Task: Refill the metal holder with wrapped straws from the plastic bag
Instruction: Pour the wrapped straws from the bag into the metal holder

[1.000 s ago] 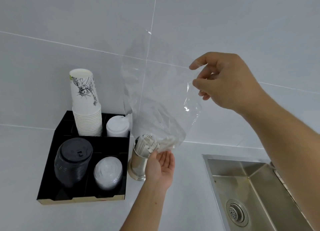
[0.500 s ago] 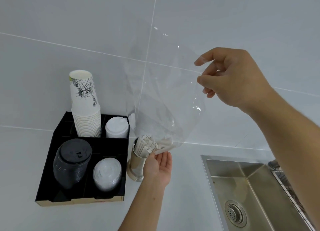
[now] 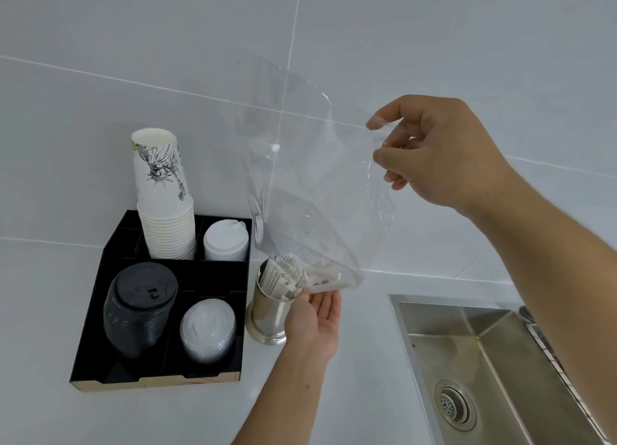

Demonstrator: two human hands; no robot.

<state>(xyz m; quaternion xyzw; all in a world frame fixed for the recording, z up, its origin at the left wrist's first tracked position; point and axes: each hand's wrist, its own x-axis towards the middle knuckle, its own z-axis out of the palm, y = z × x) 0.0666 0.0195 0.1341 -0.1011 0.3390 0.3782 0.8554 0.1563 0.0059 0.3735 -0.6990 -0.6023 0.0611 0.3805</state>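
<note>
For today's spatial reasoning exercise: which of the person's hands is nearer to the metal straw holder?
Left. The left hand is right beside the metal holder, cupped under the plastic bag's lower end. The right hand is raised well above and to the right, pinching the bag's upper edge.

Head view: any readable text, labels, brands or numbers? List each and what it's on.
No readable text anywhere in the view.
Stack of paper cups: a black line drawing, no words legible.
Black lids: raised marks on the top lid, too small to read.
Clear lids: embossing, illegible.
White lids, wrapped straws, plastic bag, metal holder, sink: no print visible.
</note>
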